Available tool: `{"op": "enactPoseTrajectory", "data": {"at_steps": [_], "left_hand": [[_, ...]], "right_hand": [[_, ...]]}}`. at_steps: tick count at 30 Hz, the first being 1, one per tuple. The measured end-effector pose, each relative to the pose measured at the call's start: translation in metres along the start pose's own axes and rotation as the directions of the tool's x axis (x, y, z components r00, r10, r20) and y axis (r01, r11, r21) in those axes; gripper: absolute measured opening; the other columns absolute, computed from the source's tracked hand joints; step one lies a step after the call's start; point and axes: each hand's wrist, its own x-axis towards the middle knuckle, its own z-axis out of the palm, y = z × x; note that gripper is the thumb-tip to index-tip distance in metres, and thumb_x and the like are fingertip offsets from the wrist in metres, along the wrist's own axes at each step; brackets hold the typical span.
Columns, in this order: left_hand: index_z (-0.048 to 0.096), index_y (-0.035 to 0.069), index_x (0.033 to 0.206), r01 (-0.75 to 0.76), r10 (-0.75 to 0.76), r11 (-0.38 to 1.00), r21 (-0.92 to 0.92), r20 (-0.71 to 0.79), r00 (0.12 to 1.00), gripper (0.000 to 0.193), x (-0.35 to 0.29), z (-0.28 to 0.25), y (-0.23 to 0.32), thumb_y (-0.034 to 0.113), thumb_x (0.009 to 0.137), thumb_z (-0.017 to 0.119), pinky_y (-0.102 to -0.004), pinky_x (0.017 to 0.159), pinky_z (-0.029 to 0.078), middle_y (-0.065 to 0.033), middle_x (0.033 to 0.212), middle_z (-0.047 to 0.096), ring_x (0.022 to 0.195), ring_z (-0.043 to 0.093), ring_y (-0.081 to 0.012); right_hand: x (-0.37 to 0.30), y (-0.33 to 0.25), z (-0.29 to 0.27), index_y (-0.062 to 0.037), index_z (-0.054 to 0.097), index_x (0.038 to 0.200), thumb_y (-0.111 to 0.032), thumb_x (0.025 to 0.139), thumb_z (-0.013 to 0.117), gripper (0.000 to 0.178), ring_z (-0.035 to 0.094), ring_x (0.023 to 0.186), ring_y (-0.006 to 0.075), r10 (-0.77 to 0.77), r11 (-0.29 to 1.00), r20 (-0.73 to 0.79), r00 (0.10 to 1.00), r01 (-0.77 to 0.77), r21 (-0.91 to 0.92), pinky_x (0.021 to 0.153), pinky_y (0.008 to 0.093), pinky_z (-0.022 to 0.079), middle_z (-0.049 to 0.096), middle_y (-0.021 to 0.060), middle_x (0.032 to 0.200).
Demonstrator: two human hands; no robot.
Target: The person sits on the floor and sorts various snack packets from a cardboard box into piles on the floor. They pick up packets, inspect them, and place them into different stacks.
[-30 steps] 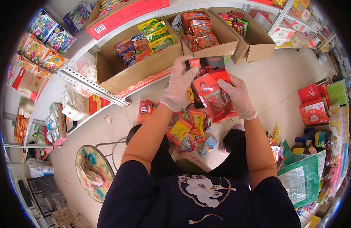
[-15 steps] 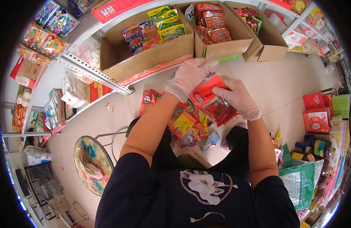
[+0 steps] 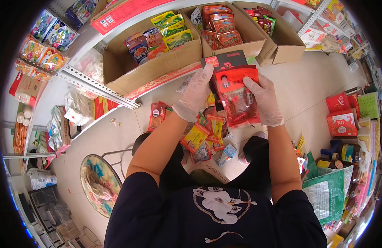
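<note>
red glossy film, thin and crinkled: a stack of flat snack pouches (image 3: 237,96) held up in front of the chest, above the heap of loose packets (image 3: 207,134) on the floor and just short of the open cardboard boxes (image 3: 158,68) on the shelf. left hand (image 3: 196,93), in a clear glove, closed along the stack's left edge, fingers reaching up to the dark top pouch. right hand (image 3: 264,99), gloved too, wrapped around the right edge, thumb lying across the front face. probably light, with soft, shifting contents; likely limp in the middle and stiffer only along the sealed seams. slick film against slick glove, so prone to fanning out and sliding apart if pinched at one corner only. best taken as now, by both long edges, squeezed flat and kept square; a firmer hold near the top seam rather than on the filled belly. no fragility to speak of beyond crushed contents.
</note>
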Motion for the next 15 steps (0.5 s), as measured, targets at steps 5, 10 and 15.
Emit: {"op": "enactPoseTrajectory", "data": {"at_steps": [5, 10, 15], "left_hand": [[0.035, 0.005, 0.138, -0.096, 0.095, 0.994, 0.049, 0.031, 0.995, 0.059, 0.001, 0.022, 0.0, 0.048, 0.098, 0.03, -0.0318, 0.099, 0.04, -0.0087, 0.126, 0.051, 0.114, 0.05, -0.0168], [0.033, 0.006, 0.139, -0.136, 0.127, 0.978, -0.159, -0.069, 0.99, 0.063, 0.005, 0.021, -0.016, 0.052, 0.096, 0.031, -0.0322, 0.096, 0.043, -0.0085, 0.122, 0.053, 0.111, 0.053, -0.0181], [0.038, 0.001, 0.135, -0.092, 0.097, 0.995, 0.046, -0.128, 0.987, 0.045, 0.001, 0.036, -0.009, 0.027, 0.098, 0.044, -0.0356, 0.1, 0.04, -0.0095, 0.127, 0.051, 0.116, 0.05, -0.0194]], "right_hand": [[0.012, 0.013, -0.004, -0.003, 0.06, 0.108, -0.014, 0.09, 0.058, 0.021, 0.058, 0.078, 0.0075, -0.1, 0.995, -0.017, 0.995, 0.1, -0.004, 0.063, 0.0238, 0.052, 0.062, 0.0013, 0.092], [0.011, 0.012, 0.011, -0.0021, 0.059, 0.108, -0.012, 0.09, 0.057, 0.021, 0.058, 0.079, 0.0071, -0.008, 0.996, -0.044, 0.999, 0.012, 0.092, 0.064, 0.0231, 0.05, 0.063, 0.001, 0.093], [0.015, 0.015, 0.013, -0.001, 0.059, 0.108, -0.008, 0.089, 0.057, 0.02, 0.057, 0.086, 0.0086, -0.163, 0.983, -0.093, 0.982, 0.17, 0.075, 0.077, 0.0246, 0.047, 0.062, 0.002, 0.098]]}}
